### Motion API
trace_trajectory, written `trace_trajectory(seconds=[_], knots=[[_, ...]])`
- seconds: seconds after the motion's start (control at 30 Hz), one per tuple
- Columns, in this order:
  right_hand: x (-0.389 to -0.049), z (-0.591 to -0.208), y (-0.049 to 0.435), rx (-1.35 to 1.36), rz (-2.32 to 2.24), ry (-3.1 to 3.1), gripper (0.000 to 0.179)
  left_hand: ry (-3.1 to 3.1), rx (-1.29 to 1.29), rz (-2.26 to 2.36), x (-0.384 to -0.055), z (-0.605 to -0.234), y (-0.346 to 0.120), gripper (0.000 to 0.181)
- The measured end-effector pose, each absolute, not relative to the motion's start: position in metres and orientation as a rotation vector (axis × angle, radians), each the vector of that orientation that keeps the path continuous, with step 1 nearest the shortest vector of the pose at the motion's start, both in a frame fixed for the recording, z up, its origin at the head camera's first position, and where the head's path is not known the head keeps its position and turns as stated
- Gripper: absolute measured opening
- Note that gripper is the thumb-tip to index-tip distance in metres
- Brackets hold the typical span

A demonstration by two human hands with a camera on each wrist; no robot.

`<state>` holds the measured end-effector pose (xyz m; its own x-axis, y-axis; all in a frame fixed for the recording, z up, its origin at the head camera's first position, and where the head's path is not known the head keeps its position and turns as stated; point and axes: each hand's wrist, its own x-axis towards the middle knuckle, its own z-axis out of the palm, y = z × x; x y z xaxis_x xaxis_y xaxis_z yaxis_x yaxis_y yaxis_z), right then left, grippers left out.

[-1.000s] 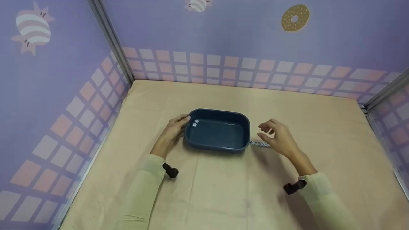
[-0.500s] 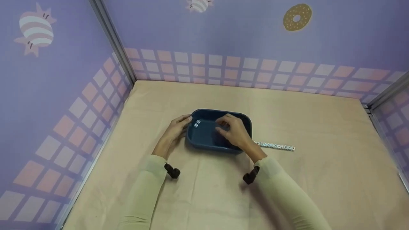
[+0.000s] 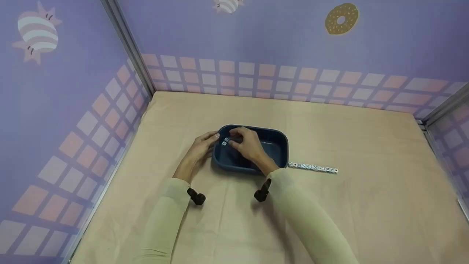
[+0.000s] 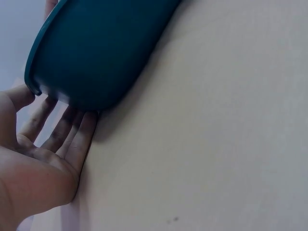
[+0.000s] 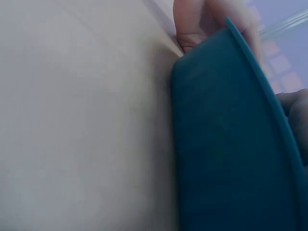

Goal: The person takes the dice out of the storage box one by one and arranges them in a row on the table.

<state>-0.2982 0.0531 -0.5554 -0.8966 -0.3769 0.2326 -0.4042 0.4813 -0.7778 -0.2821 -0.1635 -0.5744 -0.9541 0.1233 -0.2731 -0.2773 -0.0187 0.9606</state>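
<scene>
Two small white dice [image 3: 225, 141] lie inside the dark blue rectangular plastic tray [image 3: 276, 145], in its far-left corner, directly ahead of the right hand's fingertips. The right hand [image 3: 248, 145] reaches across the tray from the near right, fingers curled down toward the dice; whether they already pinch one cannot be told. The left hand [image 3: 199, 149] rests with straight fingers against the tray's left outer wall. A row of white dice [image 3: 313, 168] lies on the beige table [image 3: 351, 132], right of the tray, its long axis running left to right.
</scene>
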Motion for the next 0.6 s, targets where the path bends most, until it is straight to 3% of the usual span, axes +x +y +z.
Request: trace_trajectory(seconds=[0.23,0.6], knots=[[-0.303,-0.561,0.046,0.664,1.421,-2.753,0.043,2.01,-0.155,2.047,-0.283,-0.574,-0.164,0.049],[-0.306,-0.568,0.045,0.931,1.191,-2.867,0.039,1.95,-0.112,2.078,-0.282,-0.575,-0.165,0.048]])
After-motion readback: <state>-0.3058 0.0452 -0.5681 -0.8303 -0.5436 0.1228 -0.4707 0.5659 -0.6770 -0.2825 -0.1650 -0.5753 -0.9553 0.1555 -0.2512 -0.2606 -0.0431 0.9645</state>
